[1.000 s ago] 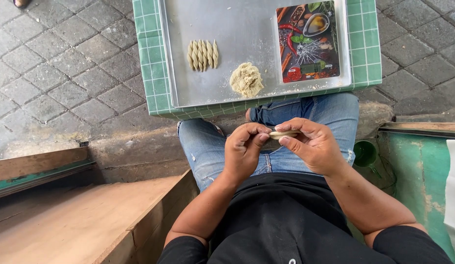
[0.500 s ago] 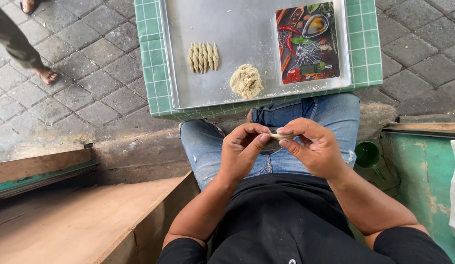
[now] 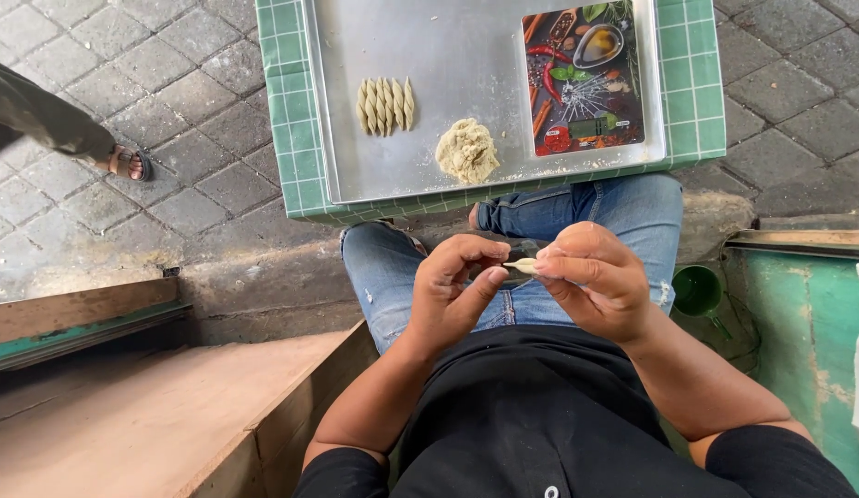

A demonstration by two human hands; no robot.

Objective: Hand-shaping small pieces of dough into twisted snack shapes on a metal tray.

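Small pale dough piece [image 3: 523, 266], below the metal tray [image 3: 448, 175], pinched between left hand [image 3: 453, 295] and right hand [image 3: 596, 277] fingertips; judged soft, light, easily deformed, best held gently at its ends.

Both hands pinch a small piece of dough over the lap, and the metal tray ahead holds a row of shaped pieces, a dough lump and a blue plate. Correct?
Not quite. The head view shows no blue plate: the metal tray holds a printed rectangular board with pictures of spices. The rest stands: left hand and right hand pinch the small piece of dough, with the row of shaped pieces and dough lump on the tray.
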